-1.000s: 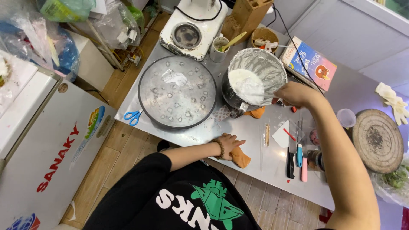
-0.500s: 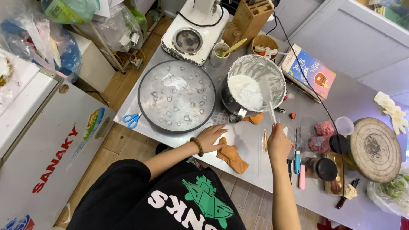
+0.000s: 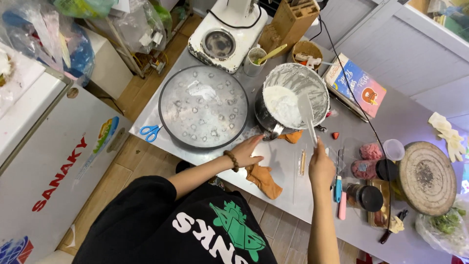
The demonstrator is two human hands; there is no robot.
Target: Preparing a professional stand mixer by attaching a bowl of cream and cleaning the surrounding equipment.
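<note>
Fingers of the right hand [image 3: 321,168] are closed around the handle of a white spatula [image 3: 307,115], whose blade reaches up over the rim of the metal mixing bowl [image 3: 320,93] and rests above the white batter [image 3: 282,104] inside. The bowl stands toward the back of the steel counter [image 3: 283,166], its inner wall smeared white. The left hand [image 3: 248,151] lies flat and open near the counter's front edge, gripping nothing, its fingers touching an orange cloth [image 3: 264,179] that hangs partly over that edge; a beaded bracelet [image 3: 231,160] circles the wrist. Just left of the bowl sits a large round metal tray [image 3: 203,107] dotted with small pale blobs, and blue-handled scissors [image 3: 150,131] lie by the counter's left edge. To the right of the right hand lie a blue-handled tool [image 3: 338,182] and a pink one [image 3: 342,205], with dark-lidded jars [image 3: 365,197] beyond. A round wooden board [image 3: 427,177] sits near the right end.
</note>
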